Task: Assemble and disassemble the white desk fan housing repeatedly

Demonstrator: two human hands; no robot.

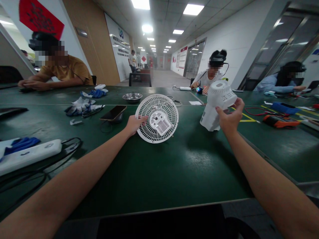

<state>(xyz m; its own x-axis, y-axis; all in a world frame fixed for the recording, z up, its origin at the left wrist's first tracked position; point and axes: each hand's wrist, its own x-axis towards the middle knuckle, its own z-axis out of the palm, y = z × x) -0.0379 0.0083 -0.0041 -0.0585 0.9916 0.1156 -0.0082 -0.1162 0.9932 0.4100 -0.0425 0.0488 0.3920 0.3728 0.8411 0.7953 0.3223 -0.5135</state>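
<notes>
My left hand (134, 125) is closed on the left rim of a round white fan grille (171, 113), thumb over the slats. The grille stands tilted near the middle of the table, its vented centre plate facing me. To the right, my right hand (229, 117) grips a white plastic fan body (211, 114) with a rounded, slotted head, thumb on the near side and fingers around the right. The body leans a little above or on the table; I cannot tell if its base touches. Grille and body are apart.
On the green table (159, 176) lie a phone (114, 113), a metal bowl (132, 97), gloves (82, 108), a white power strip (32, 156) with black cables, and an orange multimeter (280, 121). Several people sit around the far side.
</notes>
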